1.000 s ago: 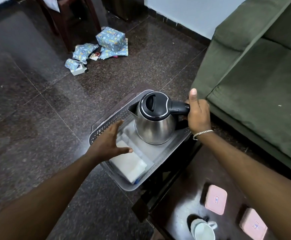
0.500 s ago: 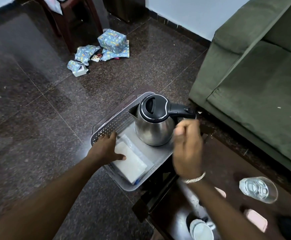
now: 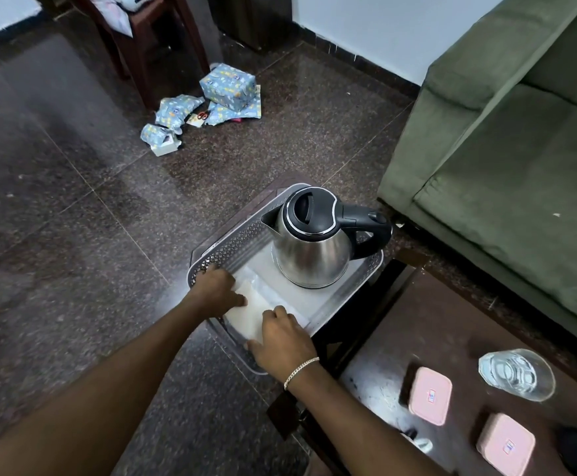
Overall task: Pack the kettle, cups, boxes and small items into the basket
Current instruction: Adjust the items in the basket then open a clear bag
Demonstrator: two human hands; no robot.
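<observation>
tabletop (image 3: 451, 324): two pink boxes (image 3: 430, 395), glass (image 3: 517, 374) unpacked | right hand (image 3: 281, 341) has let go of kettle handle, now curled on white packet (image 3: 249, 312); left hand (image 3: 216, 290) flat on packet | kettle (image 3: 311, 242) stands free at far end of basket (image 3: 232, 243), first item done

Shiny steel kettle (image 3: 311, 250) (black plastic lid)

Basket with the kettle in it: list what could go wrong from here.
1. The basket seems to overhang the dark table edge above the floor; pressing its near end could tip it.
2. The kettle stands upright and unheld, and might topple.
3. Both hands, left hand and right hand, are shifting the white packet, which could jolt the basket.
</observation>
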